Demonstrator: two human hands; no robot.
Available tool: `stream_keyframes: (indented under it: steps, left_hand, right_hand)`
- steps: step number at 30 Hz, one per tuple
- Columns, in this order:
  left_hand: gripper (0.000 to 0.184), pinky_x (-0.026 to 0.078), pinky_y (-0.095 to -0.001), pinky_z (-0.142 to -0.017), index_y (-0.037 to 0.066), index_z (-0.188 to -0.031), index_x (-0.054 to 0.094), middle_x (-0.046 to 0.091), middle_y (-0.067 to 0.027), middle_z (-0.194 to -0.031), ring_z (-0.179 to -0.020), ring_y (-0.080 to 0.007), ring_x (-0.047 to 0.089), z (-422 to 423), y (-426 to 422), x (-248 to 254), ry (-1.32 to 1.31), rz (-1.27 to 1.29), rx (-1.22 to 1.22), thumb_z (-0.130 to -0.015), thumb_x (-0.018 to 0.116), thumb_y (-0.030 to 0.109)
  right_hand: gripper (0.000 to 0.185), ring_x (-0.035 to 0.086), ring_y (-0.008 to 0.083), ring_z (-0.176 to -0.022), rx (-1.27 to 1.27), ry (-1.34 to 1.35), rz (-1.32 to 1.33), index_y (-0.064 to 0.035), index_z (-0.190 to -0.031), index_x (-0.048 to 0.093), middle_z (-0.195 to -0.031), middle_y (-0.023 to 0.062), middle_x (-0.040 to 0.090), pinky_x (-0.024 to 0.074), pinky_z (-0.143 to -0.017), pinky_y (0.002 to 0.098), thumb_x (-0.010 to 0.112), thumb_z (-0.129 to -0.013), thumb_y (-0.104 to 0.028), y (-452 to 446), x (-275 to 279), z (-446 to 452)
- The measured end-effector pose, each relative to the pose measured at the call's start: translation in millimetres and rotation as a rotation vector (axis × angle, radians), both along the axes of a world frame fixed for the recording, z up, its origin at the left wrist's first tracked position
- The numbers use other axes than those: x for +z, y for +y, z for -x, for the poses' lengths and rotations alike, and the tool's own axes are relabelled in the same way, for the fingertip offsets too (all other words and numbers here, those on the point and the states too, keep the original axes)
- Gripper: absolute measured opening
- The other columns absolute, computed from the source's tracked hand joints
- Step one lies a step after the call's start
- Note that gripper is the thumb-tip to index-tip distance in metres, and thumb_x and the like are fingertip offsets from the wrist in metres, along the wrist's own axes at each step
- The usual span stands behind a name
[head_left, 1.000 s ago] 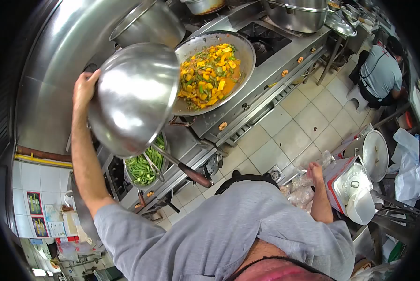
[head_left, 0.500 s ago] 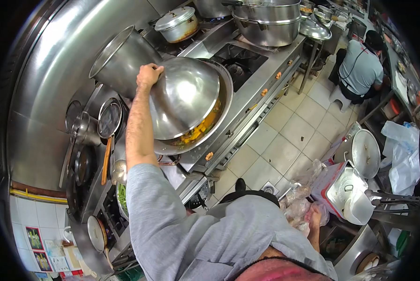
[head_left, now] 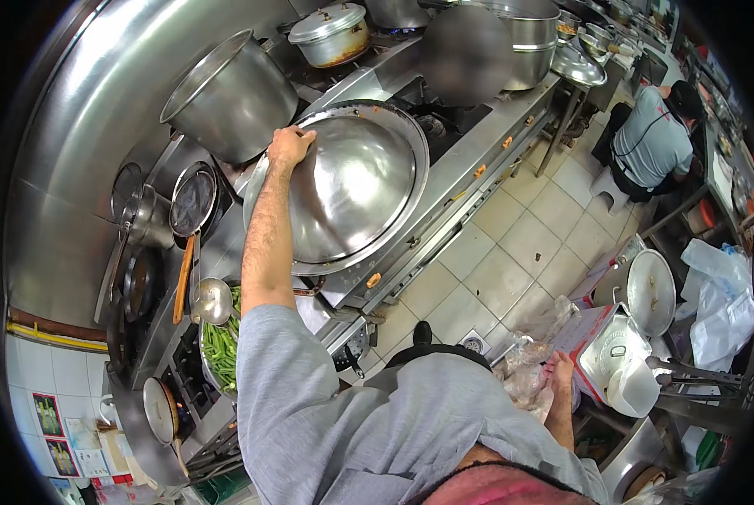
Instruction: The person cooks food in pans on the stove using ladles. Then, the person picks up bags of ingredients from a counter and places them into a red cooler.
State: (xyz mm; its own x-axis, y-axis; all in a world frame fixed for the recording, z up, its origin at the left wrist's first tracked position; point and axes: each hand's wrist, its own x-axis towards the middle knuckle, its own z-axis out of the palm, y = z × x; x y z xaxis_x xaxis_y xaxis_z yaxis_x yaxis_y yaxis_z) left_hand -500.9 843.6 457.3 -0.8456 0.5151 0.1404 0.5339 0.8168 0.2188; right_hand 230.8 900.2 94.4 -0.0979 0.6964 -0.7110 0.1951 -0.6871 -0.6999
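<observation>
A large domed metal lid (head_left: 356,185) lies over a wide metal pan (head_left: 422,164), hiding what is in it. My left hand (head_left: 291,145) reaches across with its fingers closed on the lid's upper left edge. Low on the right, my right hand (head_left: 560,370) is closed on clear plastic bags (head_left: 524,374); their contents are hard to make out. A big deep pot (head_left: 230,97) stands just beyond my left hand.
Green vegetables (head_left: 220,353) fill a container left of my arm, beside a ladle (head_left: 214,300) and a wooden-handled strainer (head_left: 193,198). A square tin (head_left: 604,353) stands at right. A person (head_left: 655,139) sits farther back. A blurred patch covers part of the stove.
The lid has come down flat over the pan, covering the orange and yellow food seen before. My left hand has stayed on its edge. My right hand still holds the bags.
</observation>
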Motion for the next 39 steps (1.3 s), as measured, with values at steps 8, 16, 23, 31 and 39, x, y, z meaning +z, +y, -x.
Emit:
stream_keyframes:
  steps: [8, 16, 23, 31, 39]
  left_hand:
    - [0.047, 0.040, -0.0407, -0.094, 0.013, -0.109, 0.062, 0.046, -0.0165, -0.123, -0.111, -0.0315, 0.049, -12, -2, -6, -0.011, -0.036, 0.017, -0.078, 0.061, 0.048]
    - [0.087, 0.032, -0.0450, -0.101, 0.008, -0.137, 0.032, 0.034, -0.0296, -0.127, -0.124, -0.0404, 0.032, -43, -53, 21, 0.005, -0.040, -0.283, -0.075, 0.055, 0.065]
    - [0.069, 0.046, -0.0373, -0.084, 0.010, -0.133, 0.038, 0.046, -0.0146, -0.119, -0.096, -0.0255, 0.056, -176, -222, 92, 0.087, -0.279, -0.414, -0.081, 0.060, 0.049]
    - [0.050, 0.047, -0.0256, -0.073, 0.005, -0.127, 0.046, 0.054, -0.0063, -0.102, -0.083, -0.0133, 0.056, -282, -423, 61, 0.044, -0.847, 0.070, -0.083, 0.064, 0.022]
    - [0.044, 0.046, -0.0243, -0.072, 0.000, -0.119, 0.051, 0.057, -0.0022, -0.093, -0.081, -0.0097, 0.054, -390, -626, -124, -0.119, -1.081, 0.567, -0.085, 0.062, 0.025]
  right_hand:
    - [0.026, 0.054, 0.0143, -0.052, -0.005, -0.036, -0.013, -0.0048, -0.107, 0.053, -0.074, 0.0043, 0.055, 0.0444, -0.045, 0.0276, 0.054, -0.087, -0.021, 5, 9, 11]
    - [0.017, 0.049, 0.0141, -0.048, 0.164, 0.179, 0.037, -0.0062, -0.101, 0.051, -0.066, 0.0035, 0.050, 0.0421, -0.041, 0.0289, 0.052, -0.088, -0.017, 8, -23, 52]
    - [0.016, 0.048, 0.0159, -0.045, 0.666, 0.032, 0.180, -0.0094, -0.101, 0.049, -0.062, 0.0030, 0.048, 0.0395, -0.036, 0.0309, 0.051, -0.087, -0.016, 42, -39, 119]
    - [0.021, 0.053, 0.0147, -0.049, 0.972, -0.222, 0.042, -0.0087, -0.104, 0.052, -0.069, 0.0039, 0.053, 0.0441, -0.042, 0.0295, 0.052, -0.084, -0.016, 16, -11, 209]
    - [0.024, 0.058, 0.0175, -0.053, 1.468, -0.253, -0.022, -0.0055, -0.102, 0.054, -0.073, 0.0062, 0.054, 0.0453, -0.042, 0.0295, 0.053, -0.080, -0.016, -156, 3, 253]
